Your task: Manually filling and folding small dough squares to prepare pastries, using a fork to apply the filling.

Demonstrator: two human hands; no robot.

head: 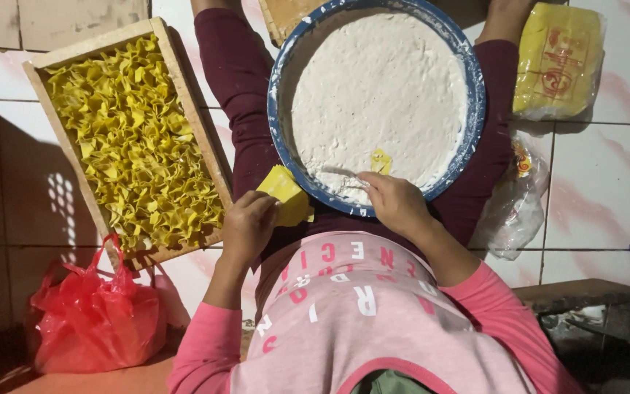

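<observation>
My left hand (pixel 248 225) grips a stack of yellow square wrappers (pixel 286 192) just beside the basin's near-left rim. My right hand (pixel 395 202) rests at the near edge of a blue-rimmed basin (pixel 475 109) and holds a thin utensil (pixel 340 173) that lies in the white paste (pixel 377 87). A small yellow wrapper piece (pixel 380 160) sits on the paste close to my right fingers. The basin lies on my lap, between my maroon-clad legs.
A wooden tray (pixel 198 120) filled with several folded yellow dumplings lies on the tiled floor at left. A red plastic bag (pixel 96 314) sits near the tray's front corner. A wrapped yellow packet (pixel 559 62) and a crumpled clear bag (pixel 515 208) lie at right.
</observation>
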